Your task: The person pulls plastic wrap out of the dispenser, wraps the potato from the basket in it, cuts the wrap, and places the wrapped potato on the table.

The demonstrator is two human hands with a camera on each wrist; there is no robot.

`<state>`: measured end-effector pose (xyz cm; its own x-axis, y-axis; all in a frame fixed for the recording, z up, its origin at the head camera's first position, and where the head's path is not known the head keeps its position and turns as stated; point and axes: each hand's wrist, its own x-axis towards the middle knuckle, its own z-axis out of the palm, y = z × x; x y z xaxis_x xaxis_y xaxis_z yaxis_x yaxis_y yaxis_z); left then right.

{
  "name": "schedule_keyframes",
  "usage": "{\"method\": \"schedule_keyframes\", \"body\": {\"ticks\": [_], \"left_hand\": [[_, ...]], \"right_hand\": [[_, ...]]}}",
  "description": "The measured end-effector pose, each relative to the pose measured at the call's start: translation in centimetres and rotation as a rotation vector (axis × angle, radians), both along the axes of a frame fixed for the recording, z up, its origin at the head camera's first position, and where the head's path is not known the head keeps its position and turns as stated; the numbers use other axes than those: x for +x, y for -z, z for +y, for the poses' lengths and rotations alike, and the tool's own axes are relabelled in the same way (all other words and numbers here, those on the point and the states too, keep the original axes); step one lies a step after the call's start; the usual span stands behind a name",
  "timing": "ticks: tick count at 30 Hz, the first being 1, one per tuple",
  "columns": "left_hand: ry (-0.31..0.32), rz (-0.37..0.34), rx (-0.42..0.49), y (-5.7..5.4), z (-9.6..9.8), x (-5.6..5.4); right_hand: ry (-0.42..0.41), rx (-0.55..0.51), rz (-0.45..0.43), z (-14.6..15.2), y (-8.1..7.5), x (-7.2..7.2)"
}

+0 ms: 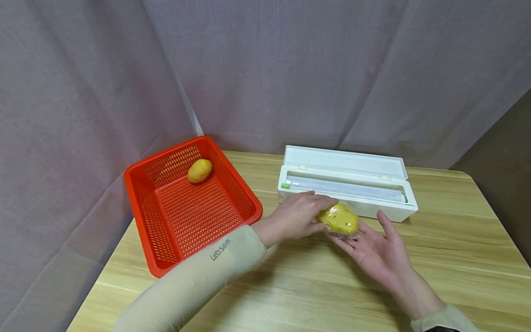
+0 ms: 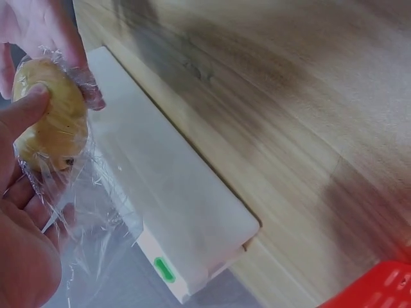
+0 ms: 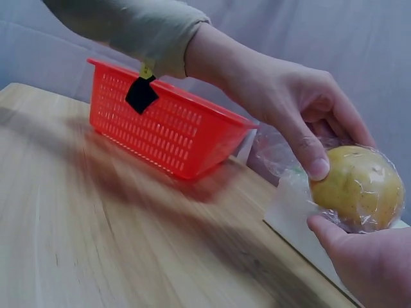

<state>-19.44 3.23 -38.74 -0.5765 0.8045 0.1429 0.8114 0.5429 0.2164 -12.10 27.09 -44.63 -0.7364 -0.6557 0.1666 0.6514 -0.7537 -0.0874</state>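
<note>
A yellow potato (image 1: 339, 218) wrapped in clear plastic film (image 2: 90, 237) is held above the table, just in front of a white wrap dispenser box. My left hand (image 1: 300, 214) grips it from the left, thumb on one side and fingers round the other. Loose film trails from the potato beside the left palm in the left wrist view. My right hand (image 1: 383, 253) is palm up with fingers extended, its fingertips at the potato's lower right side. The dispenser box (image 1: 386, 210) has its lid raised, with a film roll (image 1: 344, 188) inside.
To the left, a red perforated basket (image 1: 195, 216) stands on the wooden table (image 1: 290, 295), partly behind my left forearm. Another potato (image 1: 200, 171) lies in its far end. A grey curtain (image 1: 269, 78) hangs behind the table.
</note>
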Motion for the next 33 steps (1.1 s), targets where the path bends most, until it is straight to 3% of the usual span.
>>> {"method": "schedule_keyframes", "body": {"ticks": [20,27,33], "left_hand": [[-0.002,-0.039,-0.022,-0.2,-0.1,0.0],[-0.007,-0.038,0.002,0.0,-0.2,0.1],[-0.008,-0.017,0.018,0.4,-0.4,0.2]], "right_hand": [[0.013,0.035,-0.044,-0.3,0.3,0.0],[-0.006,0.012,-0.016,-0.2,0.2,0.0],[-0.014,0.061,0.022,0.7,1.0,-0.1]]}}
